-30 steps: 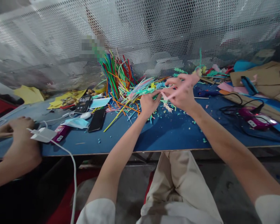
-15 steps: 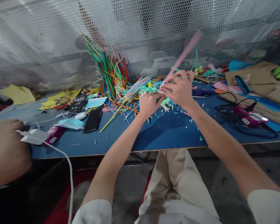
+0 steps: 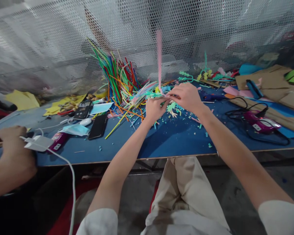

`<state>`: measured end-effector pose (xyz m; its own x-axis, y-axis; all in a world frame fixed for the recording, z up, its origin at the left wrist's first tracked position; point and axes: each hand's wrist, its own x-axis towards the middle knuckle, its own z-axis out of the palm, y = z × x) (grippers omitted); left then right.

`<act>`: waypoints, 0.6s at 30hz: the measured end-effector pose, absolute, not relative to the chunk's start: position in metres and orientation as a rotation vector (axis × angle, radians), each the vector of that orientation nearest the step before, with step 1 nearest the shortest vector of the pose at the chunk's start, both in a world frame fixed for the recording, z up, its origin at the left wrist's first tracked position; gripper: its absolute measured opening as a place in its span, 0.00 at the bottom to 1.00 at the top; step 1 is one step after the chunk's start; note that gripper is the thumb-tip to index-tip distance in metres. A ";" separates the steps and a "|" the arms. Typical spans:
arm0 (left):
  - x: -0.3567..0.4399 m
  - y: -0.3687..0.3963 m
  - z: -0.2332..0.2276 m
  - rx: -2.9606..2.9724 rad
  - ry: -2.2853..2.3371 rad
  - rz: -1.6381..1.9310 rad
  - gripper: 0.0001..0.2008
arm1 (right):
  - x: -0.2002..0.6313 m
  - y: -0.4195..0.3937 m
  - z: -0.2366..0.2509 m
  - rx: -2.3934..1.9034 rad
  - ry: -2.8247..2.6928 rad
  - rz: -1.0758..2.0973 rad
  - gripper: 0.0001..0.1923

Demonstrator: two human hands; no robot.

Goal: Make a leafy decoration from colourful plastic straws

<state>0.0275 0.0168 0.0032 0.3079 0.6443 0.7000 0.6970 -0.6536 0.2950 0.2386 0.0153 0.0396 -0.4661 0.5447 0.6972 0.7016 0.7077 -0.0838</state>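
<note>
A pink pipe cleaner stands nearly upright, its lower end running into the fingertips of both hands. My left hand pinches it from the left. My right hand, fingers curled and thumb closed, grips it close by on the right. The exact spot where the fingertips meet is partly hidden. Just behind the hands lies a heap of pastel pipe cleaners, with a mint-green bent piece under my right hand. Farther back, a mint-green branched shape rests on the table.
Tall bundled pipe cleaners lean on a perforated metal panel. At left are a black phone, a face mask, a white charger and another person's hand. Right: a purple power adapter, cables, cardboard.
The pink pipe cleaner has swung from leaning right to nearly upright. My right hand has turned and its fingers have closed down nearer the left hand.
</note>
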 end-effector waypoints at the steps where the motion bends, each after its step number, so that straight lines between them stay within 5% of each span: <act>1: 0.027 0.016 0.004 -2.485 -1.254 -1.264 0.17 | 0.239 0.015 0.040 -0.959 -2.180 -0.246 0.16; 11: 0.028 0.014 0.008 -2.445 -1.301 -1.180 0.12 | 0.241 0.006 0.051 -1.185 -2.202 -0.187 0.16; 18: 0.033 0.011 0.014 -2.408 -1.338 -1.736 0.17 | 0.242 0.007 0.053 -1.254 -2.241 -0.251 0.16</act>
<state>0.0329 0.0112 0.0138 0.0965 0.6669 0.7389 0.5448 -0.6567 0.5215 0.2421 0.0068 0.0532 -0.4106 0.7276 0.5495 0.8312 0.5464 -0.1024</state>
